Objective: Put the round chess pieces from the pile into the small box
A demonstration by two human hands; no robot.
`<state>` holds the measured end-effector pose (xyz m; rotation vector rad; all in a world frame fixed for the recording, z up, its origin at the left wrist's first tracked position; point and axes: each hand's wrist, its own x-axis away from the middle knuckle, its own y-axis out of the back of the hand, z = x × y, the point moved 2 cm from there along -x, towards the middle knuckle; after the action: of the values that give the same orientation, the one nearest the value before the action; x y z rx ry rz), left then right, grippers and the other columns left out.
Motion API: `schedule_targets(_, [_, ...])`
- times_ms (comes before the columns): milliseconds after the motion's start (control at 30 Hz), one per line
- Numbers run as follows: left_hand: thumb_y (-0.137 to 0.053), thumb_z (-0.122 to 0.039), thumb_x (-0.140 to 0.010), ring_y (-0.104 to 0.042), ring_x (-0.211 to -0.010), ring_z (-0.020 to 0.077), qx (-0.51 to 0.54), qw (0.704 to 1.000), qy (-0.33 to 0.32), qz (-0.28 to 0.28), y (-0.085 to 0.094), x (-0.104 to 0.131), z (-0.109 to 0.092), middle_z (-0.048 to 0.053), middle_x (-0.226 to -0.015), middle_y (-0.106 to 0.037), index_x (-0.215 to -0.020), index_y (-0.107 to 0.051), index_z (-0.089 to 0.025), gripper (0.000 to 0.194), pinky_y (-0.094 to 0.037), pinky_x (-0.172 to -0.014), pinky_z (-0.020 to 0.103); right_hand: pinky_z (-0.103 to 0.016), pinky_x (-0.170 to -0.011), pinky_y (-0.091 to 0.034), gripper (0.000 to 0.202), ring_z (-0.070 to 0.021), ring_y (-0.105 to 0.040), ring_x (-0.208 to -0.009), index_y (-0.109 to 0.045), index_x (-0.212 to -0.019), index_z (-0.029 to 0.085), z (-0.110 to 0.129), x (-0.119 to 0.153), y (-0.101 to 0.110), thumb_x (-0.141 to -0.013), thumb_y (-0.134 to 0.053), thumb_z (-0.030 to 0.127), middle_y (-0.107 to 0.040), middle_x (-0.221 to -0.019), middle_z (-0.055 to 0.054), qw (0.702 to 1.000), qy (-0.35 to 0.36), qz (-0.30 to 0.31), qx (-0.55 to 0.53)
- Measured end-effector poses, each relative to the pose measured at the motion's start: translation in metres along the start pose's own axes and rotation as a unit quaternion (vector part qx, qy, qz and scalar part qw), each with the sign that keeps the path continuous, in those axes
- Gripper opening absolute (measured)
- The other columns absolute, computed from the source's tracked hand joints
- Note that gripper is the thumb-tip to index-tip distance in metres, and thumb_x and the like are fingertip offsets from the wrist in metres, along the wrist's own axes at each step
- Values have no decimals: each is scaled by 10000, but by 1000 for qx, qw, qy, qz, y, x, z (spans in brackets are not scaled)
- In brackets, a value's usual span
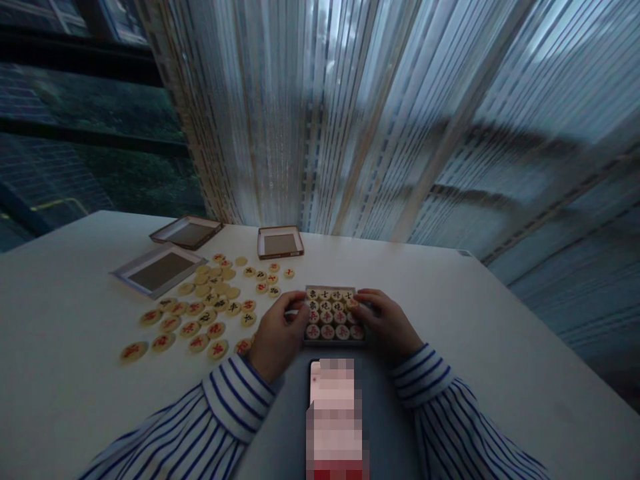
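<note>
A small box (330,343) stands on the table in front of me, packed with rows of round xiangqi pieces (327,331) marked in red and black. My left hand (277,333) grips its left side, with the thumb along the edge and the fingers curled behind. On the opposite side, my right hand (387,323) holds the box's right edge, a thumb or finger reaching over the right-hand pieces. Many loose xiangqi pieces (190,329) lie scattered left of the box, some with red or black characters showing, others blank side up.
Behind the loose pieces lie a pale open box part (197,257), a brown-rimmed one (215,230) and a smaller one (295,253). A phone-like object (333,427), partly pixelated, is between my forearms. A string curtain (280,133) hangs beyond the white table (475,373).
</note>
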<state>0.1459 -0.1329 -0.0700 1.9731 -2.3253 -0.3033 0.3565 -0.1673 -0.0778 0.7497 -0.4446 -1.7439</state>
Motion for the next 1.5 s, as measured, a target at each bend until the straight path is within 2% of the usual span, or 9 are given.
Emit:
schedule_targets(567, [-552,-385,-693,-608,-700,183,9,1000,5,7,-1,0,-2,65,-843,-639,-955,-600,-143,359,-494,-651,326,-409,-919,-442,242,-225,-581,-999,-690,-912,171,-2,0,0,-730,-597,300,-622,-1070,-118,1000,1,1,-2])
schedule_targets(867, [-550,-373,-690,-614,-705,187,10,1000,12,6,-1,0,-3,71,-842,-639,-957,-596,-141,357,-495,-645,324,-400,-901,-452,262,-223,-589,-977,-695,-896,174,0,1,-1,-756,-569,356,-631,-1045,-121,1000,3,-7,0])
schedule_targets(1500, [-549,-372,-717,-607,-688,169,-10,1000,1,6,0,1,-2,58,-843,-637,-977,-597,-139,352,-486,-646,306,-397,-907,-448,230,-219,-589,-974,-695,-880,174,0,0,-2,-771,-554,319,-636,-1032,-115,1000,2,-10,-4])
